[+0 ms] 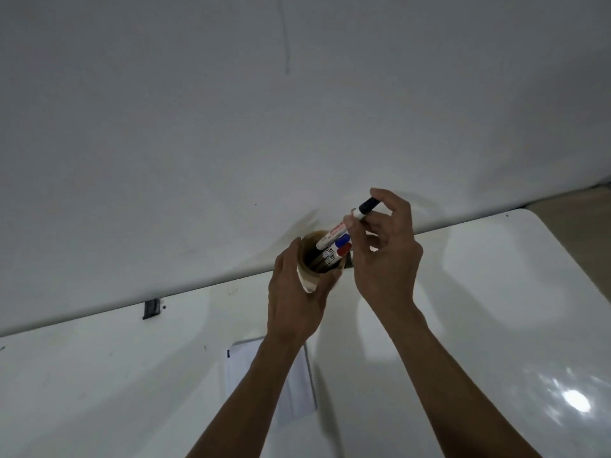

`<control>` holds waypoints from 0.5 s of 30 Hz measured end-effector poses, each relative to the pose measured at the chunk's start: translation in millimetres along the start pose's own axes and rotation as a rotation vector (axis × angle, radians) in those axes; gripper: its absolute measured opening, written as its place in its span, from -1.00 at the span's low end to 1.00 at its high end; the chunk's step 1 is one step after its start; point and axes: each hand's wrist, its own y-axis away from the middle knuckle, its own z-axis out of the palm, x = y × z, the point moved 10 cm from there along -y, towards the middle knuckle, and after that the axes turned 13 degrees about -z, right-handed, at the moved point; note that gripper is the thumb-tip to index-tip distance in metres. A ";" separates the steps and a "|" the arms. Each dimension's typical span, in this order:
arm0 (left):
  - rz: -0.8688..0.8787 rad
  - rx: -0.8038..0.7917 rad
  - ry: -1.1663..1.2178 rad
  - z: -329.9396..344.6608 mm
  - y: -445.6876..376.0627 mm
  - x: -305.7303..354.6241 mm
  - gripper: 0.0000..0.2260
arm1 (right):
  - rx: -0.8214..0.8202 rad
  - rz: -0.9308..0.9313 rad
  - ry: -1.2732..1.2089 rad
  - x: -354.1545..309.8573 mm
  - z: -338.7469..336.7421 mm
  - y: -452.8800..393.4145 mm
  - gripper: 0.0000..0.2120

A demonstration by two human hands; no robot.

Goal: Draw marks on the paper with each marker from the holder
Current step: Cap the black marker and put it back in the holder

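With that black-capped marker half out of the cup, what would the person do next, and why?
Probably lift it clear. The right hand pinches the white black-capped marker, whose lower end is still inside the tan cylindrical holder that the left hand steadies. The blue-capped marker and red-capped marker remain inside, and the white paper sheet lies nearer the person.

White marker (344, 228) with a black cap and red lettering; blue-capped marker (343, 240) and red-capped marker (344, 249) in a tan holder (309, 281); white paper (299, 388) on a glossy white counter (496, 309).
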 end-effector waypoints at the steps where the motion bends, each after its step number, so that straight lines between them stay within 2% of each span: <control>1: 0.021 -0.005 -0.004 0.8 -0.3 2.5 -0.39 | -0.007 0.007 0.011 4.2 2.7 0.1 -0.61; 7: 0.043 0.013 -0.004 1.5 -2.0 -0.1 -0.30 | -0.080 0.059 0.031 27.0 22.8 7.1 -0.70; 11: 0.061 0.011 0.058 3.2 -1.4 -2.0 -0.43 | -0.079 0.056 0.062 33.0 28.1 12.5 -0.79; 15: 0.049 0.011 0.096 6.5 -2.3 -9.6 -0.43 | -0.097 0.041 0.135 37.0 32.8 16.9 -0.86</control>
